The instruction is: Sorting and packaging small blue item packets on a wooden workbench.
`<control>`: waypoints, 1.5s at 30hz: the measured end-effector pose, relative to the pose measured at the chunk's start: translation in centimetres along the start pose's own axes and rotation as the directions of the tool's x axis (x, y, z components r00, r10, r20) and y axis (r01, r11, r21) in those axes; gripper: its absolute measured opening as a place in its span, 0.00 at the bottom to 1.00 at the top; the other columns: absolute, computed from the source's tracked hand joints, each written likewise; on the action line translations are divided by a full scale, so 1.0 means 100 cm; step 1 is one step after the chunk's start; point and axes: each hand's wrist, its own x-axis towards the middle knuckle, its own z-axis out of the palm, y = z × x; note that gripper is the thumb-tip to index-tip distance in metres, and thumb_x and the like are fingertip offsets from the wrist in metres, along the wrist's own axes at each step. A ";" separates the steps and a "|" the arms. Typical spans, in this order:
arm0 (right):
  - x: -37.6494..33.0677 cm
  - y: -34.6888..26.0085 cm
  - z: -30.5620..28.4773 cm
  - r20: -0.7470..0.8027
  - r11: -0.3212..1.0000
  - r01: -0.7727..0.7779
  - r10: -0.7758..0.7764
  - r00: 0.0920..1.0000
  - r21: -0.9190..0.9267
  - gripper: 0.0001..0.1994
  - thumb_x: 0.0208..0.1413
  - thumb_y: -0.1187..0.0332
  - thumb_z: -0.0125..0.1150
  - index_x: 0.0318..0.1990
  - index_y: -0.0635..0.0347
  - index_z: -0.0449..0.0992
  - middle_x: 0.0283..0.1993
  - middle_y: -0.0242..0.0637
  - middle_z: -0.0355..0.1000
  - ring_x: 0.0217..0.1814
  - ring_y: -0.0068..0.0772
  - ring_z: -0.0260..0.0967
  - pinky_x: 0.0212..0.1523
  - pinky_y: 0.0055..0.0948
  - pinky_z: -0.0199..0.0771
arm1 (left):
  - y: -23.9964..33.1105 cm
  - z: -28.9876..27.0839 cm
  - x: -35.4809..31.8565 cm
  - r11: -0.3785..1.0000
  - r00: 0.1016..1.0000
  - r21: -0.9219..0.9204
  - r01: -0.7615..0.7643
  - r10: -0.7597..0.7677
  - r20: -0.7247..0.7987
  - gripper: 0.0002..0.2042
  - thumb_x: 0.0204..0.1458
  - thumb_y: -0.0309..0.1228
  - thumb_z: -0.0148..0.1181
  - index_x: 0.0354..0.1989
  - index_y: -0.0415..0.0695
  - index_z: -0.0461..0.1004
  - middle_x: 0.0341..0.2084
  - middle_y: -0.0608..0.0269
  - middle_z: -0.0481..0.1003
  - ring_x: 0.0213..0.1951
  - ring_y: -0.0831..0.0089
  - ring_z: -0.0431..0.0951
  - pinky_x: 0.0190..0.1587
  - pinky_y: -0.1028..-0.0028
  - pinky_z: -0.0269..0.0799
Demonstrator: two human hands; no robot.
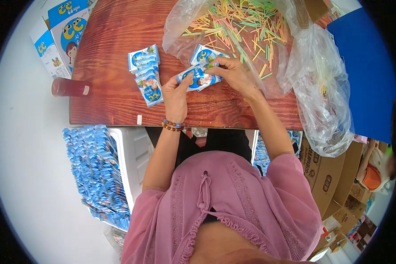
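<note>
Between my two hands is a small blue and white candy packet (192,81), held just above the wooden table. My left hand (177,97), with beaded bracelets at the wrist, pinches its left part with the thumb on top. At its right end the fingers of my right hand (234,75) are closed on it. Another blue and white packet (202,53) lies right behind, partly covered by the held one. To the left, a row of overlapping packets (148,83) rests on the table.
An open clear plastic bag (180,33) of thin coloured sticks (246,28) spreads over the far right. A red bottle (68,87) lies at the left edge of the table (112,88), near printed boxes (66,37). Below left, a white bin (130,154) holds many packets; cardboard boxes (323,176) stand right.
</note>
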 end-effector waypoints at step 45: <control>0.071 0.045 -0.129 -0.499 0.857 -0.096 -0.200 0.843 -0.507 0.10 0.51 0.65 0.58 0.37 0.59 0.80 0.34 0.46 0.75 0.38 0.45 0.73 0.44 0.36 0.70 | -0.009 -0.025 -0.041 0.828 0.933 0.529 -0.186 0.318 -0.170 0.06 0.55 0.25 0.58 0.32 0.33 0.76 0.22 0.74 0.69 0.27 0.88 0.63 0.28 0.81 0.62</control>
